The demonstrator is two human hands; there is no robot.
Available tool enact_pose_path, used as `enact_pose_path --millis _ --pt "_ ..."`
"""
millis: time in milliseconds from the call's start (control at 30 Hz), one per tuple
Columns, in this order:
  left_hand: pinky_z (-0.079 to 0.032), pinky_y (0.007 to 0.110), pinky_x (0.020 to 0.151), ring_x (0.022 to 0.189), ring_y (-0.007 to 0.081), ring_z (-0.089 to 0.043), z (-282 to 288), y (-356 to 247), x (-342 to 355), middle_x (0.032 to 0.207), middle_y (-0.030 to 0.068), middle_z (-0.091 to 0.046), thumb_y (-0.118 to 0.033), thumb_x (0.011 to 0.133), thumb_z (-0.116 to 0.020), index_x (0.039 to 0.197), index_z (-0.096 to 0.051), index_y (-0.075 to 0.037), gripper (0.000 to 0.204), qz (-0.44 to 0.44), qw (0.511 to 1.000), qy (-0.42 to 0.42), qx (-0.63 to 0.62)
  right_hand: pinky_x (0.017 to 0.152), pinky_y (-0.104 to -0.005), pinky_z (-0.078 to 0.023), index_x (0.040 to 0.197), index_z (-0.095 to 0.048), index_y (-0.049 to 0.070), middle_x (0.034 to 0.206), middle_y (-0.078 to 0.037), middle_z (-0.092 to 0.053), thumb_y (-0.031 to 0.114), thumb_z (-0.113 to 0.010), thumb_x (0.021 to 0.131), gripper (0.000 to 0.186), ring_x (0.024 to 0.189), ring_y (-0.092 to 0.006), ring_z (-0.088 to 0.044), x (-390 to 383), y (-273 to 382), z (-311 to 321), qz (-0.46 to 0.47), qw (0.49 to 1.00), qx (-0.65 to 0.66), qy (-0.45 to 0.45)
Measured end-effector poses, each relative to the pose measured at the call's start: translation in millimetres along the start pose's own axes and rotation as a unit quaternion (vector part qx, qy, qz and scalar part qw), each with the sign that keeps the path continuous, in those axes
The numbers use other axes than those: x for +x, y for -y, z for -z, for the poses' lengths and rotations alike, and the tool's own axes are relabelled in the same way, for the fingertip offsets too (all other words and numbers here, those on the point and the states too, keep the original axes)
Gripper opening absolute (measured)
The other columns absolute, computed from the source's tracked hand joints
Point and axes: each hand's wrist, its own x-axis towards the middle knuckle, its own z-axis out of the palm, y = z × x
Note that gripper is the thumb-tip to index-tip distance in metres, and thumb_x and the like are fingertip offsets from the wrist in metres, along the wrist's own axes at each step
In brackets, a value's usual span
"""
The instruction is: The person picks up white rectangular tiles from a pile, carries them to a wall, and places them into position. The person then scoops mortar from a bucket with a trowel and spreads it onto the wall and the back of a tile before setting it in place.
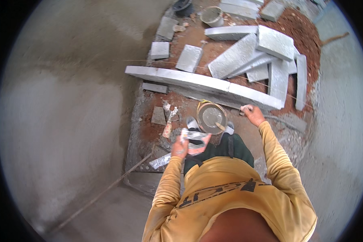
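My left hand (179, 147) is closed on a pale-and-red flat thing (199, 148) with a dark gap in its middle; blur hides its kind. Reaching forward, my right hand (254, 116) has its fingers closed around a small whitish lump (246, 107), close to the near side of a low row of white blocks (197, 80). Between my feet stands a round bucket (211, 117) of wet grey mortar. A tool's wooden handle (220, 126) leans over its near rim.
Loose white blocks (232, 56) lie piled beyond the row, near reddish soil (296, 30). A string (246, 76) runs above them. Another bucket (212, 17) stands at the back. Crumpled wrappers (168, 128) and a long stick (105, 191) lie left. Grey walls (68, 101) flank me.
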Motion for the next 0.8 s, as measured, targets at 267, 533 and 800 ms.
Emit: enact_pose_path --millis 267,533,800 --pt "-0.044 0.037 0.091 0.106 0.0298 -0.06 46 138 93 0.11 0.0197 -0.065 -0.032 0.089 -0.05 0.118 -0.058 0.004 0.046 0.057 0.99 0.014 -0.129 0.087 -0.0406 -0.048 0.103 -0.068 0.003 0.097 -0.021 -0.068 0.049 -0.06 0.084 0.05 0.097 -0.0368 -0.064 39 -72 -71 -0.174 0.977 -0.123 -0.026" --pt "-0.049 0.034 0.071 0.085 0.0193 -0.061 79 259 182 0.096 0.0099 -0.065 -0.037 0.087 -0.05 0.103 -0.066 0.002 0.044 0.212 0.963 0.032 -0.163 0.105 -0.047 -0.035 0.129 -0.053 0.008 0.139 -0.02 -0.045 0.042 -0.056 0.086 0.055 0.127 -0.0337 -0.045 171 -66 -244 -0.195 0.941 -0.238 0.14" --pt "-0.049 0.039 0.08 0.096 0.0274 -0.061 113 339 151 0.104 0.0185 -0.064 -0.04 0.088 -0.054 0.113 -0.058 0.007 0.053 0.264 0.957 0.028 -0.115 0.114 -0.0555 -0.011 0.145 -0.034 0.01 0.151 -0.015 -0.03 0.022 -0.043 0.094 0.053 0.142 -0.0336 -0.022 303 -107 -352 -0.087 0.881 -0.45 0.119"
